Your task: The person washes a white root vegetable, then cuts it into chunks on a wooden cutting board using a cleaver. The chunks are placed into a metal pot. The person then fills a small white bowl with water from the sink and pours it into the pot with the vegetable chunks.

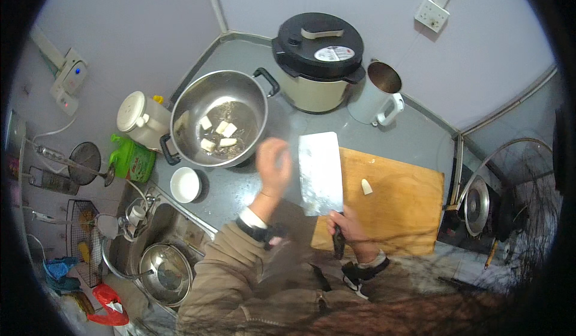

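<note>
My right hand (348, 230) grips the dark handle of a broad cleaver (321, 169), its blade pointing away from me by the left edge of a wooden cutting board (396, 210). One pale, cut piece of food (366, 187) lies on the board. Blurred by motion, my left hand (273, 165) is raised close to the right rim of a two-handled steel pot (245, 90). Whether its curled fingers hold anything is not visible. Several white chunks (228, 130) rest on the wet bottom of the pot.
Behind stand a black-lidded electric pressure cooker (315, 90) and a grey jug (366, 104). Left of the pot are a lidded pitcher (150, 126), a green bottle (139, 165) and a white bowl (185, 185). A sink (157, 228) holding a metal basin (186, 286) is at lower left.
</note>
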`<state>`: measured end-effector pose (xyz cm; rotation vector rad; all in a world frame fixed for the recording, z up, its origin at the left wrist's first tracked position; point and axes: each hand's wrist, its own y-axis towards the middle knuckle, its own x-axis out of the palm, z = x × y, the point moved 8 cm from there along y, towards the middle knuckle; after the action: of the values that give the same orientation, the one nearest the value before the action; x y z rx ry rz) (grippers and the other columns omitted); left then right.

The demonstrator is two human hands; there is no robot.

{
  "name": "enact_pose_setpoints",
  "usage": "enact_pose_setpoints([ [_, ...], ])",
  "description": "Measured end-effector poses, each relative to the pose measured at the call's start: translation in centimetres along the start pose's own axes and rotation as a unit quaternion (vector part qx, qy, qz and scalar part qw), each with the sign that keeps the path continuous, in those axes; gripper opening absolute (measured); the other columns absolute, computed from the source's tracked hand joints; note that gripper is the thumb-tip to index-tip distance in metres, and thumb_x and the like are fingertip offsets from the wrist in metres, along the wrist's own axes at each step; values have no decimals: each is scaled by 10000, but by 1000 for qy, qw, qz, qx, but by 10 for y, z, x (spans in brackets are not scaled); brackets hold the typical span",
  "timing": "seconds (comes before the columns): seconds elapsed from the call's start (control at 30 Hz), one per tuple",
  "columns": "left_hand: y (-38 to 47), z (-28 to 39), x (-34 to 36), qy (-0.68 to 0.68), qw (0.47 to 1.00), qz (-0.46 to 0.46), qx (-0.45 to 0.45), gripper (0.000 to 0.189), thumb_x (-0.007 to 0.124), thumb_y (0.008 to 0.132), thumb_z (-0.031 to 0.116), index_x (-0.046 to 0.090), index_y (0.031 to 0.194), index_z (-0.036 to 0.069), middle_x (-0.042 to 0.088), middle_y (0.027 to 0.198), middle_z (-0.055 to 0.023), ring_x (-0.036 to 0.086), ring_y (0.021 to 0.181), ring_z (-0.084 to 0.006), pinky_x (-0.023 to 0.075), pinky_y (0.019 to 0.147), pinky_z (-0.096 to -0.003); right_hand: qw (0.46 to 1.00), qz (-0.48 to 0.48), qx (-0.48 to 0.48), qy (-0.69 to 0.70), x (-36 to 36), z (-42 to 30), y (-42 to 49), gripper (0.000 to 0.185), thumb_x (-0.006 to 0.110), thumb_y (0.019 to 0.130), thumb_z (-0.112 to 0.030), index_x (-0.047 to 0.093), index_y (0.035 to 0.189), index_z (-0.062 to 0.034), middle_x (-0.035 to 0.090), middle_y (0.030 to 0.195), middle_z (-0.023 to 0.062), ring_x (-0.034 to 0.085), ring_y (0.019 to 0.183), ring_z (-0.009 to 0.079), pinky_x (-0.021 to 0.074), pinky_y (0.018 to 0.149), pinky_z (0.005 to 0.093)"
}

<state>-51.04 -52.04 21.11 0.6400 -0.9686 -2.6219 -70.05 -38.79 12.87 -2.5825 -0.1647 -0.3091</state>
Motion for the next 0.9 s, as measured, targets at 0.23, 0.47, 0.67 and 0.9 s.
enact_pose_setpoints([
  [0.23,-166,6,206,-155,888,-321,-290,225,531,804,111,568,987,-14,616,829,-119,596,748,-191,476,663,-290,975,164,-16,147,-161,67,-68,152,503,847,-202,479,845,-52,463,597,15,461,511,117,403,492,253],
  [0.47,-197,6,251,-46,893,-289,-342,249,635,696,100,593,933,34,598,759,-112,588,716,-242,476,660,-328,976,147,49,155,-233,106,-78,166,530,835,-201,479,801,-47,473,605,20,469,532,121,404,499,256],
  [0.67,-190,17,250,-25,880,-309,-360,269,642,678,102,584,932,40,600,797,-126,588,758,-276,472,688,-348,993,76,84,34,-216,101,-61,158,510,829,-189,472,752,-56,469,575,18,479,524,125,405,503,263],
  [0.9,-150,29,198,22,914,-276,-296,284,634,704,127,573,970,53,573,922,-144,566,853,-275,446,777,-330,992,47,98,59,-160,78,-47,131,494,821,-145,473,733,-51,469,566,22,480,481,126,400,459,261],
])
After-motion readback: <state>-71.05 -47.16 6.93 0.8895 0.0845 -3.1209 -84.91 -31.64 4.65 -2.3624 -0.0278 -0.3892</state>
